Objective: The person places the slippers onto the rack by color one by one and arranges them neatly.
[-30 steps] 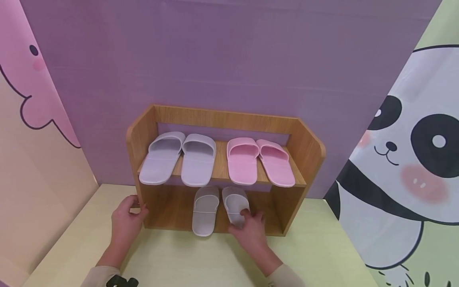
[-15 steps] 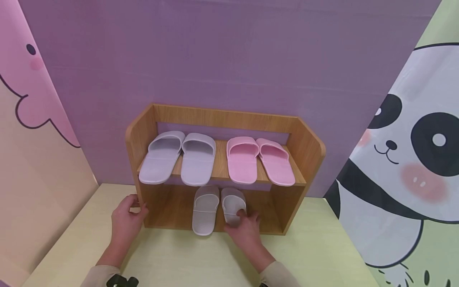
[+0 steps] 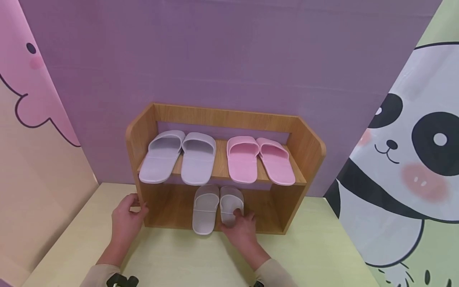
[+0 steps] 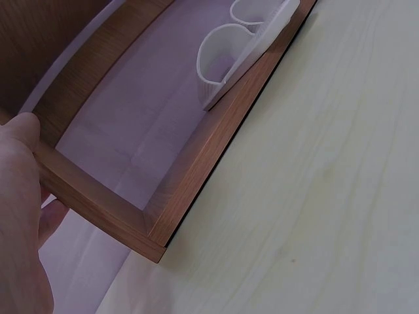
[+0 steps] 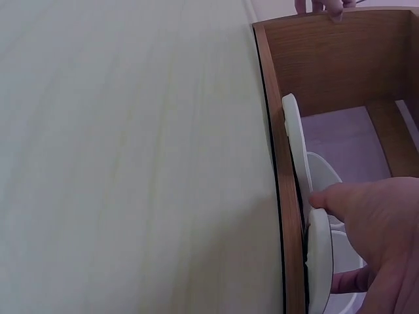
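Observation:
On the lower shelf of a wooden shoe rack (image 3: 226,115), my right hand (image 3: 242,232) pinches the heel end of a pale grey slipper (image 3: 228,201). In the right wrist view, the thumb lies at the slipper's edge, close to the matching grey slipper (image 5: 296,137). That second grey slipper (image 3: 204,217) sits just to the left, its heel slightly over the shelf's front edge. My left hand (image 3: 125,219) grips the front edge of the rack's left side panel, thumb on one face and fingers on the other, as the left wrist view shows (image 4: 16,196).
Above, the upper shelf bears a lilac pair of slippers (image 3: 198,161) on the left and a pink pair (image 3: 242,161) on the right. The rack stands on a pale wooden table (image 3: 186,259) against a purple backdrop (image 3: 229,52). A panda-printed panel (image 3: 380,239) is at the right.
My right hand has slid the grey slipper leftward and straightened it, nearer to its mate. The left hand stays on the rack's side panel.

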### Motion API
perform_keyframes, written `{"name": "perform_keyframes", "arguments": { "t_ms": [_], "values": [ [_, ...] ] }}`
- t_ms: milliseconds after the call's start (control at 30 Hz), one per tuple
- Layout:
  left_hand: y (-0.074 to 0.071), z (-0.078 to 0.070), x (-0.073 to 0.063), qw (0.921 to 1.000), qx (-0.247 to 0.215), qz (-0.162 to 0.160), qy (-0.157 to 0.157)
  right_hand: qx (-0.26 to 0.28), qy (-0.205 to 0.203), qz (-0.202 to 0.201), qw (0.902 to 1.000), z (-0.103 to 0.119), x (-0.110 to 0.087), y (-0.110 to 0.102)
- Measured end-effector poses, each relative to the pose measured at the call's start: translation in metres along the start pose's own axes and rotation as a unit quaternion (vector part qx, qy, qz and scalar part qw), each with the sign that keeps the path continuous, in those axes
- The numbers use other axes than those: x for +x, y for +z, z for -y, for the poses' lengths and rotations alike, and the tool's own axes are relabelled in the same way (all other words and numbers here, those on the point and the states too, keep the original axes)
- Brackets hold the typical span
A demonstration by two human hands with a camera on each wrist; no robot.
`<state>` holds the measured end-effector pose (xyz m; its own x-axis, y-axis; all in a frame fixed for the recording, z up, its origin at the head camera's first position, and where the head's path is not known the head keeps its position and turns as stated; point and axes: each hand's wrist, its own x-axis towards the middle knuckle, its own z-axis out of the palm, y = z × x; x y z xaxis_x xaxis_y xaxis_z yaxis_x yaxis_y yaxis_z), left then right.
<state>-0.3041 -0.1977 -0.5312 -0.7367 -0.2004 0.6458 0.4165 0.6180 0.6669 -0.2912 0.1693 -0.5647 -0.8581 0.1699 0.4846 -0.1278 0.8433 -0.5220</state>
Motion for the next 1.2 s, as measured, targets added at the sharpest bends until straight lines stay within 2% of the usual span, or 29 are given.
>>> {"name": "perform_keyframes", "arguments": {
  "t_ms": [100, 300, 467, 600, 767, 833, 967, 1067, 1200],
  "values": [
    [-0.001, 0.0, 0.0, 1.0, 0.003, 0.002, -0.005, -0.028, -0.009, -0.001, 0.9996, -0.005, 0.0, 0.008],
    [-0.003, 0.001, -0.001, 0.9999, 0.0, 0.006, -0.012, -0.042, -0.014, 0.026, 0.9987, 0.013, -0.003, -0.014],
    [-0.002, 0.002, -0.002, 0.9999, 0.002, 0.007, -0.011, -0.061, -0.006, 0.043, 0.9972, 0.018, -0.005, -0.022],
    [-0.003, 0.003, -0.002, 1.0, -0.001, 0.002, -0.006, -0.054, -0.002, 0.05, 0.9973, 0.017, -0.005, -0.024],
    [-0.004, 0.004, -0.004, 0.9999, -0.003, -0.006, -0.009, -0.02, -0.009, 0.054, 0.9983, 0.013, -0.004, -0.027],
    [-0.006, 0.003, -0.004, 0.9999, -0.001, -0.001, -0.013, -0.002, -0.004, 0.068, 0.9976, 0.01, -0.003, -0.032],
    [-0.011, -0.001, -0.003, 0.9995, 0.009, 0.027, -0.013, 0.049, -0.009, 0.116, 0.992, -0.002, 0.0, -0.05],
    [-0.021, -0.002, -0.002, 0.9969, 0.033, 0.07, -0.008, 0.069, -0.024, 0.157, 0.985, -0.02, -0.001, -0.069],
    [-0.039, 0.003, -0.006, 0.9885, 0.077, 0.13, 0.011, 0.043, -0.074, 0.173, 0.9813, -0.05, -0.004, -0.102]
  ]
}}
